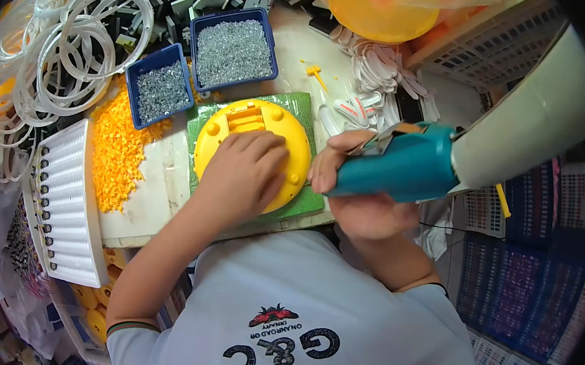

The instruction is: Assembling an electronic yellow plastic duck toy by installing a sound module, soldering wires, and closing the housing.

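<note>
A round yellow plastic housing lies on a green mat, its rectangular recess facing up and round bosses near its edge. My left hand is pressed onto it, with bent fingers close together just below the recess; the thumb side and fingertips are partly hidden. Wrapped round the teal grip of an electric screwdriver is my right hand. The tool's thick off-white body extends to the upper right. Its tip points at the housing's right edge; whether it touches a screw is hidden.
Two blue bins of small screws stand behind the mat. Small yellow pieces are heaped at left, beside a white ribbed tray. Clear tubing coils hang far left. White parts and a crate lie at the back right.
</note>
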Demonstrator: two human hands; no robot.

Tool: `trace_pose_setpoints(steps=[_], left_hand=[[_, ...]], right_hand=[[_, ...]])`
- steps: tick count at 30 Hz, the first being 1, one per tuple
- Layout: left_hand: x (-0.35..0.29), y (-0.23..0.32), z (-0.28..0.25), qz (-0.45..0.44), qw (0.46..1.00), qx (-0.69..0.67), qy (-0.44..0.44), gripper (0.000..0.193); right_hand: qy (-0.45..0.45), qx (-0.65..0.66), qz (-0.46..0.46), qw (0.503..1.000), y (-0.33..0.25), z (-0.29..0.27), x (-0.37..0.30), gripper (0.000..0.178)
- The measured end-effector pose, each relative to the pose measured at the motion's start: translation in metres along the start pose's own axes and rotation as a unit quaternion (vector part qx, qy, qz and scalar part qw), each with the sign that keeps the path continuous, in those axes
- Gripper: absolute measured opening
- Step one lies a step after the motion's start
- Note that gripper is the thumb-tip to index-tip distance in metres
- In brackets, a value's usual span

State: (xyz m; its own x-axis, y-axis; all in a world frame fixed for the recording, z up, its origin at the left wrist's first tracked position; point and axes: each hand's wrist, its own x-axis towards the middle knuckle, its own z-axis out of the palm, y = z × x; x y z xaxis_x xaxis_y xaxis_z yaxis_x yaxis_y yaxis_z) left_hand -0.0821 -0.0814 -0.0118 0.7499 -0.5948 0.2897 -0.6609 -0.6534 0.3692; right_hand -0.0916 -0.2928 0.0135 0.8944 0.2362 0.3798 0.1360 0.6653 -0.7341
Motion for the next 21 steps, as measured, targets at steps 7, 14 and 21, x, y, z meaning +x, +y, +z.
trace_pose_setpoints(steps=[7, 14, 21], left_hand=[[-0.028, 0.041, 0.028, -0.062, 0.989, 0.134, 0.02, 0.066], [-0.034, 0.036, 0.05, -0.036, 0.983, 0.157, 0.086, 0.071], [-0.035, 0.034, 0.053, -0.03, 0.975, 0.192, 0.104, 0.058]], right_hand=[[-0.004, -0.068, 0.072, 0.995, 0.006, 0.012, -0.015, 0.104], [0.056, -0.035, -0.014, 0.998, 0.05, -0.002, -0.038, 0.095], [0.035, -0.031, -0.004, 0.999, 0.049, -0.004, -0.034, 0.089]])
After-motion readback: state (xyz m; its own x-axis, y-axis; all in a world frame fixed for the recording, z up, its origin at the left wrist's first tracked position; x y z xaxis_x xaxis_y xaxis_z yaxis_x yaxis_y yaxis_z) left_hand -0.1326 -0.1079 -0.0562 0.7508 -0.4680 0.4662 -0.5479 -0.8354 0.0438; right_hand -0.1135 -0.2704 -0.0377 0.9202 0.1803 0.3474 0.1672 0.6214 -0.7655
